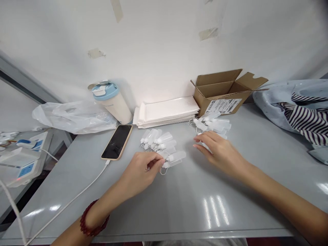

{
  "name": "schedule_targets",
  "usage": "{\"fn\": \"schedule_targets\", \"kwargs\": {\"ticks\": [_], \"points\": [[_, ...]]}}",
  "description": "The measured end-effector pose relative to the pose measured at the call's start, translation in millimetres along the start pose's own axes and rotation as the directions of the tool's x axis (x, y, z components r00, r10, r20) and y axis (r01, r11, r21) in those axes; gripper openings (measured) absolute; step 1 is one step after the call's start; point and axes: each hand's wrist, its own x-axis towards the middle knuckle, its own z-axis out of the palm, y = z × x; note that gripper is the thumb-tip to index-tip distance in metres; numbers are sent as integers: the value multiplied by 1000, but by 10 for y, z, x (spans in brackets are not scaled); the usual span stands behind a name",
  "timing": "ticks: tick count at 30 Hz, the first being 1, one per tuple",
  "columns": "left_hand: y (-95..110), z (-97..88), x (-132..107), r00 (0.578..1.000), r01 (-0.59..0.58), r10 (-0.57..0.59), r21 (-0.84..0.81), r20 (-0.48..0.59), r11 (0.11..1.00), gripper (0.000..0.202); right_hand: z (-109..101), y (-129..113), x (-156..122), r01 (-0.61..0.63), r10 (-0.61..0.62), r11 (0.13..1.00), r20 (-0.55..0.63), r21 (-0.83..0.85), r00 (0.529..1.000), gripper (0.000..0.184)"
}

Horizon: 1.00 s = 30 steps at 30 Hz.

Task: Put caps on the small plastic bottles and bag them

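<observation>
Two piles of small translucent plastic bottles with thin loops lie on the grey table. My left hand is curled at the front of the nearer pile, its fingertips pinched together against the bottles, and whatever lies between them is hidden. My right hand hovers with its fingers slightly apart, the fingertips at the front edge of the farther pile, and holds nothing I can see. A red bead bracelet circles my left wrist.
A phone lies left of the bottles on a white cable. Behind stand a lidded tumbler, a plastic bag, a stack of white packets and an open cardboard box. Striped cloth lies at right.
</observation>
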Motion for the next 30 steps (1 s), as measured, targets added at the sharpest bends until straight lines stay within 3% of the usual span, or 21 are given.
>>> {"fn": "schedule_targets", "kwargs": {"ticks": [5,10,16,21,24,30], "points": [[-22,15,-13,1000,31,-30,102,-5,994,33,36,55,14,-129,176,951,150,-281,973,10],[-67,19,-16,994,91,-104,283,33,955,39,41,60,25,-154,241,895,162,-418,957,14],[-77,25,-25,992,124,-112,344,-54,931,40,3,44,52,-160,290,845,185,-510,939,16],[-91,39,-27,990,105,-69,309,-126,945,40,41,55,59,-194,343,867,266,-460,901,17],[-99,48,-24,988,91,-51,287,-145,953,40,61,79,39,-216,329,895,250,-390,911,16],[-80,57,-24,978,54,-2,246,-207,968,39,-22,42,19,-296,296,955,143,-24,944,24]]}}
